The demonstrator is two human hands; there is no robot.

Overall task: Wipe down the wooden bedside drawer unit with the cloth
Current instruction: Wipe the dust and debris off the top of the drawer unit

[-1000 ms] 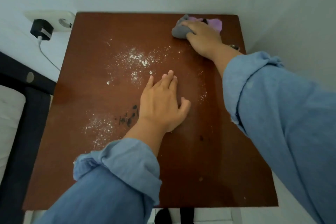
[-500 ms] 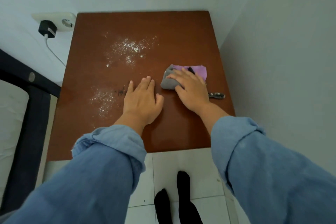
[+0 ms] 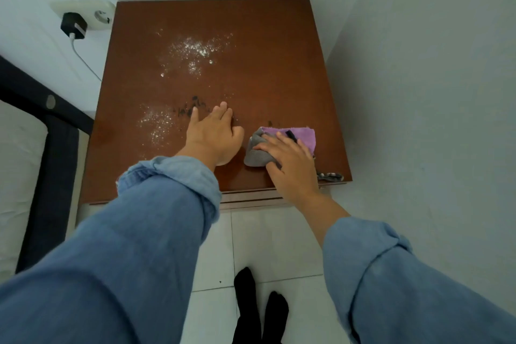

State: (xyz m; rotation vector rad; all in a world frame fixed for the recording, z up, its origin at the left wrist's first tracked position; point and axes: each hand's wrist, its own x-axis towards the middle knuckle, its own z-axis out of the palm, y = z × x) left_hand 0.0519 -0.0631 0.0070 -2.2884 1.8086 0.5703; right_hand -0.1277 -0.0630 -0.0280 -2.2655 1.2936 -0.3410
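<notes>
Near the front right corner of the reddish-brown wooden bedside drawer unit (image 3: 268, 64), the right hand (image 3: 290, 165) is pressing down with straight, spread fingers on a bunched grey and purple cloth (image 3: 282, 142). Just beside it, the left hand (image 3: 213, 137) is lying flat on the top, fingers extended together. White powder (image 3: 195, 50) and dark smudges (image 3: 192, 109) are sitting further back.

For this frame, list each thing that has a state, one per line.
drawer unit top: dirty, white powder and dark smudges unwiped
cloth: bunched, flat on the top
right hand: pressing the cloth
left hand: flat on the top
charger: plugged in
second socket: free
</notes>
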